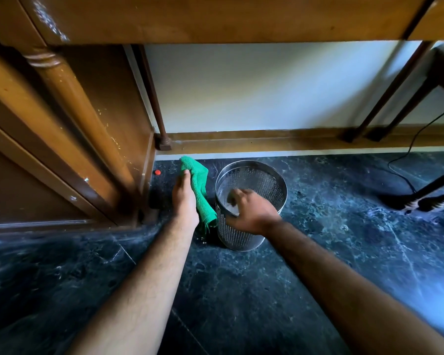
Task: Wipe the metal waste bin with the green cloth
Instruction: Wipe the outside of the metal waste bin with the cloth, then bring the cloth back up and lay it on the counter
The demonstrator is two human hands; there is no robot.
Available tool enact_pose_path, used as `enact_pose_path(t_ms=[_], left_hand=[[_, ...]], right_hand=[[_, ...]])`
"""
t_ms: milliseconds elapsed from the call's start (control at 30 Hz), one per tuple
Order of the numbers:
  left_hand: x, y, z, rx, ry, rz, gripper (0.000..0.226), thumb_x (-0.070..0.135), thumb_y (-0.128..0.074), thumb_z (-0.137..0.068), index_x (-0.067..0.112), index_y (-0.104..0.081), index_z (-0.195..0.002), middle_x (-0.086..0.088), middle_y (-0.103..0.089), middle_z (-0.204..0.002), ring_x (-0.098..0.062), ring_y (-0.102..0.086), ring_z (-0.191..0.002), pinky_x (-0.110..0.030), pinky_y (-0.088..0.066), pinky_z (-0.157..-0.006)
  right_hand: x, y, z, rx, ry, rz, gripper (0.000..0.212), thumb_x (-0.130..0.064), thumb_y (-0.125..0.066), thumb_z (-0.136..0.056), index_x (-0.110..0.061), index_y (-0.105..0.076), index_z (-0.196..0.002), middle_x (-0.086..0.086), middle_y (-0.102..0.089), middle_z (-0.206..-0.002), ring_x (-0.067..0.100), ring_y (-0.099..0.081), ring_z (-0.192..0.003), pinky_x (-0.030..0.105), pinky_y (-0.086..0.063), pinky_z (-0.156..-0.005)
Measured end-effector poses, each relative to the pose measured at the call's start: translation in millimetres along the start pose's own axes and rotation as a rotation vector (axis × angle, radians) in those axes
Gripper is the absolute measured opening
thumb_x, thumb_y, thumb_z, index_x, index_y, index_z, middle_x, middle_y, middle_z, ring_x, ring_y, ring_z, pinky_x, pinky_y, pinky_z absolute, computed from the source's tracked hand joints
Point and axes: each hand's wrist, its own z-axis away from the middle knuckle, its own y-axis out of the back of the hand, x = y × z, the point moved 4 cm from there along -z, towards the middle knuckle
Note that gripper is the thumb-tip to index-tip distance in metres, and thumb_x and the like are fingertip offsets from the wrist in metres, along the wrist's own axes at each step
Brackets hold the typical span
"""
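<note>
Perforated metal waste bin (251,201) upright on dark marble floor (318,252), right hand (251,211) clamped on near rim, left hand (186,198) clutching green cloth (199,185) beside it, wooden cabinet (62,124) left, black cable (408,160) far right.

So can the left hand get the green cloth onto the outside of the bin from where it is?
Probably yes. The left hand holds the green cloth right beside the bin, with nothing between them. The right hand grips the near rim, leaving the left wall free.
</note>
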Motion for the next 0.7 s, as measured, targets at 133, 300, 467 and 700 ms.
enact_pose_path(t_ms=[133, 300, 467, 700], left_hand=[[23, -10, 25, -0.021, 0.066, 0.005, 0.051, 0.058, -0.055, -0.093, 0.017, -0.064, -0.122, -0.009, -0.07, -0.119, -0.029, -0.069, -0.103, -0.046, -0.056, -0.094], [69, -30, 92, -0.014, 0.176, 0.077, 0.039, 0.051, -0.057, -0.095, 0.017, -0.066, -0.109, -0.013, -0.071, -0.114, -0.028, -0.069, -0.095, -0.046, -0.057, -0.09], [122, -33, 163, -0.122, 0.329, 0.28, 0.042, 0.053, -0.06, -0.092, 0.015, -0.066, -0.109, -0.014, -0.071, -0.106, -0.025, -0.067, -0.086, -0.039, -0.056, -0.083], [216, 7, 252, -0.152, 0.405, 0.357, 0.071, 0.065, -0.077, -0.066, 0.016, -0.068, -0.115, -0.01, -0.073, -0.116, -0.025, -0.067, -0.107, -0.044, -0.052, -0.102]], right_hand=[[-23, 39, 13, 0.01, 0.15, -0.269, 0.073, -0.077, -0.064, -0.072, -0.02, -0.054, -0.116, -0.005, -0.061, -0.108, 0.012, -0.059, -0.096, 0.028, -0.054, -0.084], [-66, 81, 41, 0.038, 0.124, -0.237, 0.081, -0.053, -0.077, -0.071, -0.011, -0.055, -0.137, 0.009, -0.063, -0.128, 0.02, -0.061, -0.114, 0.027, -0.048, -0.1], [-98, 162, 72, 0.166, -0.081, -0.433, 0.036, -0.016, -0.068, -0.074, -0.012, -0.072, -0.11, 0.005, -0.074, -0.093, 0.016, -0.065, -0.082, 0.021, -0.042, -0.069], [-142, 281, 113, 0.051, -0.365, -1.017, 0.028, -0.005, -0.066, -0.077, -0.022, -0.075, -0.098, -0.001, -0.075, -0.085, 0.005, -0.068, -0.073, 0.021, -0.055, -0.063]])
